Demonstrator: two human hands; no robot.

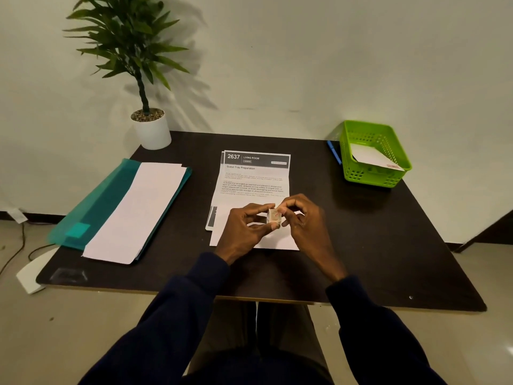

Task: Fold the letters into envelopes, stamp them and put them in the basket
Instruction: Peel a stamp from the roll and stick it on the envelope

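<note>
- Letters (254, 184) lay as a small stack at the middle of the dark table (374, 245), long axis running away from the person, printed header at the far end; the sheets were slightly fanned, with lower edges showing at the near left.
- Stamp roll (274, 217), small and pale with reddish print, was held above the near end of the letters, between both hands.
- Left hand (245, 227): its grip was pinched on the stamp roll, thumb below and fingers above, on the roll's left side.
- Right hand (301, 218): its grip was closed on the roll's right side, fingertips curled onto it; whether a single stamp was being peeled could not be told.
- Envelopes (136, 212), long and white, were stacked on a teal folder (105, 201) at the table's left, long axis running from near left to far right.
- Green basket (361, 176) stood at the far right corner of the table, with one white envelope (372, 158) leaning inside it, reddish mark at its near right corner.
- Blue pen (334, 152) lay just left of the basket.
- Potted plant (138, 65) stood at the far left corner.
</note>
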